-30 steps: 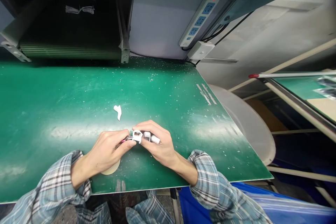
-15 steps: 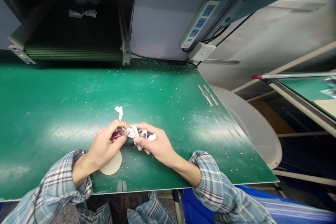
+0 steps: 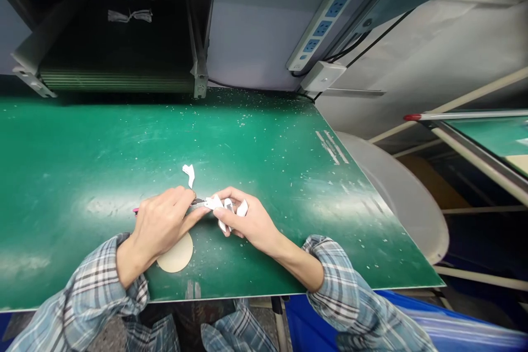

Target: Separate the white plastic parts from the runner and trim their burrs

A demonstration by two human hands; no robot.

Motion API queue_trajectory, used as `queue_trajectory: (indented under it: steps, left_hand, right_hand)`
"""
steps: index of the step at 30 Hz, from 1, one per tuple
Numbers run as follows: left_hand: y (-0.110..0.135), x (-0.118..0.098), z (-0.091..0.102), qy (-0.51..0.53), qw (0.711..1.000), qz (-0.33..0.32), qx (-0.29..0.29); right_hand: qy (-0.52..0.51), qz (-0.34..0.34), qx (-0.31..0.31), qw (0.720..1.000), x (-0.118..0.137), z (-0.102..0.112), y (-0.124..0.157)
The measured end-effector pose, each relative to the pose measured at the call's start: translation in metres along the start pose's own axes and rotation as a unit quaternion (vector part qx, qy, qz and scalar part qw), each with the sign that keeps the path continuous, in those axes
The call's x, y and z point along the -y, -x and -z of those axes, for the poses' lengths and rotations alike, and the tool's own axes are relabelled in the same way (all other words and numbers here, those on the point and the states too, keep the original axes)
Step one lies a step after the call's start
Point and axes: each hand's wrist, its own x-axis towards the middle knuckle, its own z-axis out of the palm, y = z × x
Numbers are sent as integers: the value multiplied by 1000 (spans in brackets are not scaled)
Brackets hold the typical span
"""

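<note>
My left hand is closed around small pink-handled snips. The metal tip points right and meets a white piece at my right fingertips. My right hand is closed on several white folded pieces, which stick out between its fingers; it is unclear whether they are joined. Just beyond my left knuckles lies a loose white strip. A round cream disc rests on the green tabletop, partly under my left wrist.
A dark conveyor belt opens at the back left, carrying a white bow-shaped piece. Farther right, a power strip is fixed to the panel. Small white scraps dot the table. Beyond its right edge sits a grey rounded container.
My left hand has rolled palm-down over the snips, so their pink end now shows at its left. In my right hand the white pieces have shifted and spread apart slightly.
</note>
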Motion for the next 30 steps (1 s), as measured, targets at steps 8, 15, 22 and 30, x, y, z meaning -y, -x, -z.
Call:
queue_trajectory:
  steps: [8,15,22,30]
  left_hand:
    - [0,-2,1,-30,1000,-4,4]
    - [-1,-3,3,-32,999,-19,-11]
    - [-1,-2,2,-17,1000,2,5]
    - [0,-4,2,-31,999,11,8]
  right_hand:
    - [34,25,-13,999,0,0,1]
    - [47,27,-25,998,0,-1,2]
    - [34,31,-25,999,-1,-1,2]
    - [51,30,-36,998,-1,-2,3]
